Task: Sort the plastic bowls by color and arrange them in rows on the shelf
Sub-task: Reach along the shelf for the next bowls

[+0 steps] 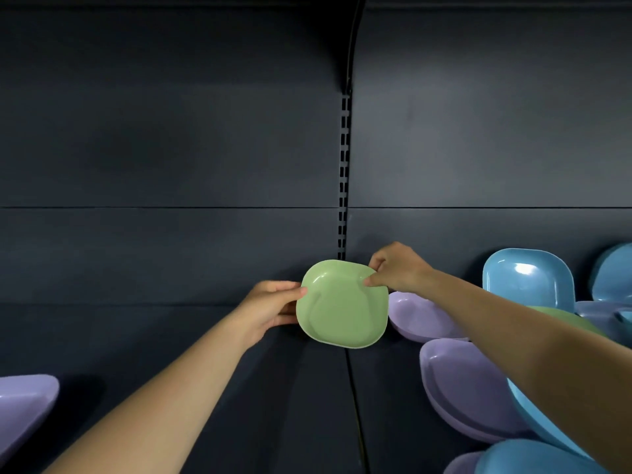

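Two bare forearms reached in; left hand [273, 302] & right hand [398, 268] pinched a green bowl [342, 304] upright at shelf [171, 336] back, mid-placement; next likely: set it down w/ greens.

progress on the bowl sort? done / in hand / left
Done: almost nothing; one purple bowl sits alone at far left. In hand: left hand and right hand hold a green bowl upright by its rim at the shelf back panel. Left: the mixed pile on the right, blue bowls, purple bowls, unsorted.
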